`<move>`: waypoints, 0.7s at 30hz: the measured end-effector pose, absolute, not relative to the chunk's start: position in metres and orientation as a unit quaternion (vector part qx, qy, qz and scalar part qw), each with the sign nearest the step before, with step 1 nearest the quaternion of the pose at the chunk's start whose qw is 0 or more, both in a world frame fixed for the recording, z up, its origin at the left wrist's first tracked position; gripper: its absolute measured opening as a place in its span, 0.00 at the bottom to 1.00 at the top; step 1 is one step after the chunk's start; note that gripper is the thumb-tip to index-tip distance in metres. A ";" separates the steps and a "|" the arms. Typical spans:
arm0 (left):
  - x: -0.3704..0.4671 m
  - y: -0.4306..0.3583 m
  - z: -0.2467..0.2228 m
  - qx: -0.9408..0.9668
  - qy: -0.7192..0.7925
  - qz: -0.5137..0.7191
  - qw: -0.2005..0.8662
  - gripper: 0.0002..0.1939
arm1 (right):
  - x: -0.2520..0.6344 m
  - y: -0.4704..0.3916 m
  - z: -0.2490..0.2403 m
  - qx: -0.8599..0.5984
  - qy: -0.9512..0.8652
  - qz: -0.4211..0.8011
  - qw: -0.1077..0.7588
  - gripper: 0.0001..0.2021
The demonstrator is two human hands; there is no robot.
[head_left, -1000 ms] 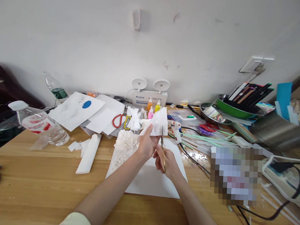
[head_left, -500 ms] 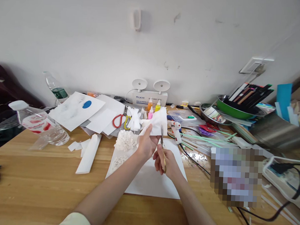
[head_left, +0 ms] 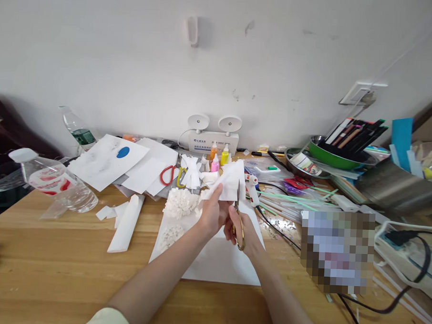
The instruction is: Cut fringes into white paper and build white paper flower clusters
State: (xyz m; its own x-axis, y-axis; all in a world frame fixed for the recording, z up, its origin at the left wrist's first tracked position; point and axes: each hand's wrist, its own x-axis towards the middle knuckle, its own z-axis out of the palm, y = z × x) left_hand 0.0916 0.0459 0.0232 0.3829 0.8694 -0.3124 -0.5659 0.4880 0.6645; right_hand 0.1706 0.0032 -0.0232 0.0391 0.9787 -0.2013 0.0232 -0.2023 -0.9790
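Observation:
My left hand (head_left: 212, 214) pinches a piece of white paper (head_left: 226, 185) above a white sheet (head_left: 222, 265) on the table. In my right hand (head_left: 244, 230) are gold-handled scissors (head_left: 240, 237), their blades pointing away from me at the paper's right part. A narrow strip at that side stands partly apart from the rest. Below and left of the held paper, a heap of small white paper pieces (head_left: 180, 203) lies on the sheet, with a smaller pile (head_left: 172, 235) nearer me. My left fingertips behind the paper are hidden.
A folded white paper strip (head_left: 126, 225) and a water bottle (head_left: 57, 181) are at left. Red-handled pliers (head_left: 168, 174) and paint bottles (head_left: 215, 166) stand behind. To the right are a glue gun (head_left: 252, 190), its black cable, straws and a green bowl of markers (head_left: 331, 155).
The scissors have moved slightly right with my right hand, and the blades are further along the paper's right side. The view has shifted a little.

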 end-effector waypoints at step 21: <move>0.092 0.045 0.013 0.275 0.318 0.435 0.797 0.19 | 0.177 0.004 -0.019 -0.563 -0.463 0.521 0.445 0.29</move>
State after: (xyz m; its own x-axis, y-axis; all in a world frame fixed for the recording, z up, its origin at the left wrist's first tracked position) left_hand 0.0919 0.0450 0.0129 0.4198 0.8674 -0.2672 -0.5184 0.4708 0.7138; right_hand 0.1766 0.0038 -0.0193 0.0284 0.9843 -0.1743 0.0576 -0.1757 -0.9828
